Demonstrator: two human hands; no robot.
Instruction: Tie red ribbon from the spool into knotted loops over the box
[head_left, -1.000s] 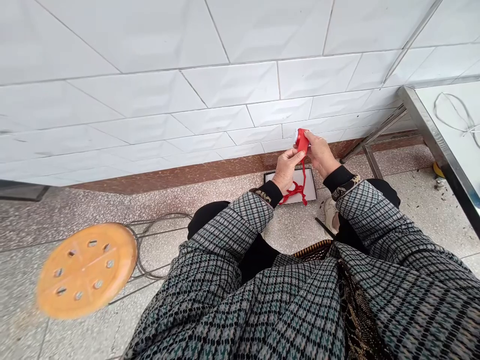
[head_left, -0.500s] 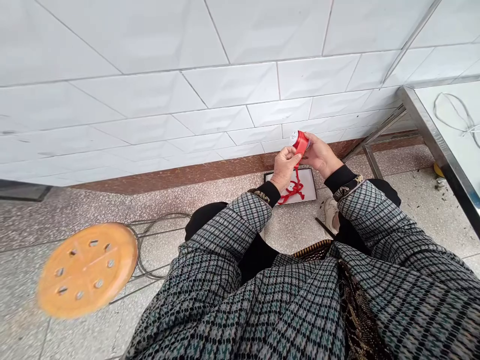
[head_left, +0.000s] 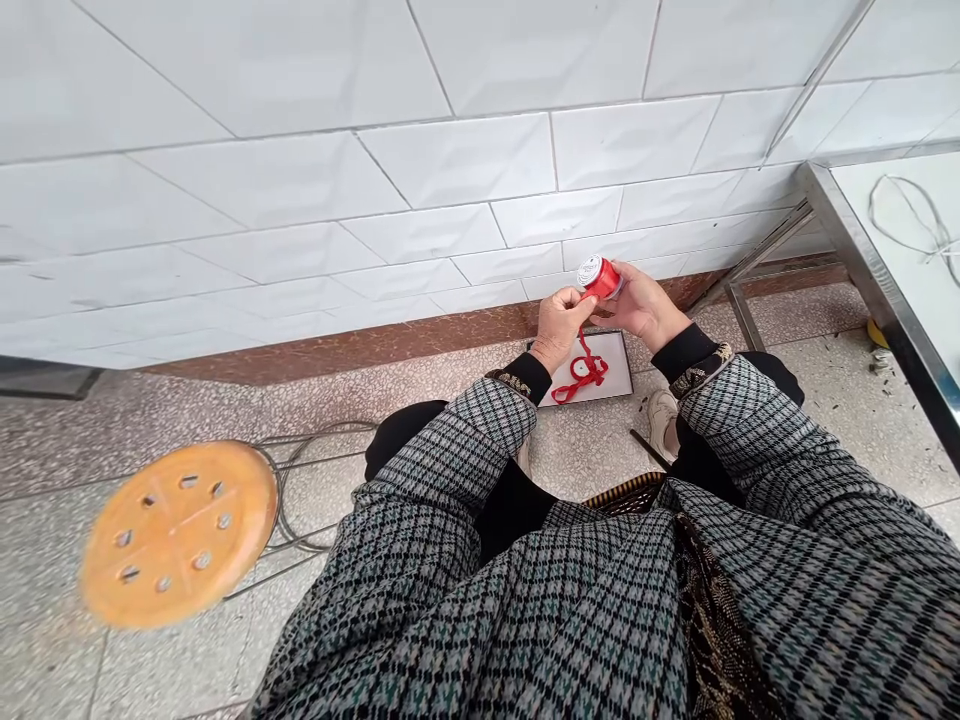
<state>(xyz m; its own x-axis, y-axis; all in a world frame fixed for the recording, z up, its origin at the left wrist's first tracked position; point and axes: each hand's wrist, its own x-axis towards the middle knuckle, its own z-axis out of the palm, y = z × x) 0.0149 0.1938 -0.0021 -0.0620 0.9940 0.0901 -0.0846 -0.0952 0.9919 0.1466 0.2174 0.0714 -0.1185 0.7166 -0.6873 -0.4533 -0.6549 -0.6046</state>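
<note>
A spool of red ribbon (head_left: 602, 277) with a white printed end is held up in front of the tiled wall. My right hand (head_left: 642, 302) grips the spool from its right side, fingers curled round it. My left hand (head_left: 561, 322) is closed, its thumb and fingers pinching the red ribbon just below the spool. From there a loose length of ribbon (head_left: 587, 372) hangs into a shallow white tray (head_left: 616, 362) with a dark rim on the floor. A ring-shaped red and white piece lies among the ribbon in the tray.
An orange round stool (head_left: 180, 530) with wire legs stands on the speckled floor at left. At right is a metal-framed table (head_left: 885, 265) with a white cable (head_left: 919, 215) on it. The white tiled wall (head_left: 450, 160) rises ahead. A dark strip (head_left: 649, 450) lies by my shoe.
My left hand has shifted slightly left and down, drawing the ribbon away from the spool. The spool's white end has turned more toward the camera.
</note>
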